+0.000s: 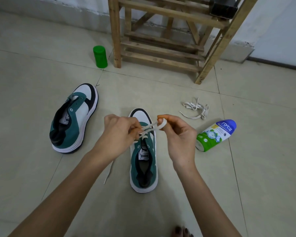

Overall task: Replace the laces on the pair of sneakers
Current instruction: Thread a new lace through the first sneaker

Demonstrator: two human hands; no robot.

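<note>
Near sneaker (140, 156) stands upright on the floor (41, 74), toe away from us, between both forearms. Lace (150, 127) crosses only its front eyelets; the ones nearer the tongue are bare. One tail (109, 170) trails on the floor at left.

Left hand (120, 129): fingers curled, pinching the lace just above the eyelets. Right hand (178, 134): thumb and fingers clamped on the lace, with a turn looped round a fingertip.

Second sneaker (72, 120) lies tilted at left, well apart; we see no lace in it. Old laces (195, 108) sit in a heap at right, near a tipped bottle (215, 134).

Risks, as we judge them:
- Nothing pins the sneaker, so a hard pull could drag or tip it.
- Pulling unevenly could leave one end short, or draw the trailing tail back through its eyelet.
- The flat lace could twist at a crossing and lie badly.
- The loop on the fingertip could snag as it is released.
</note>
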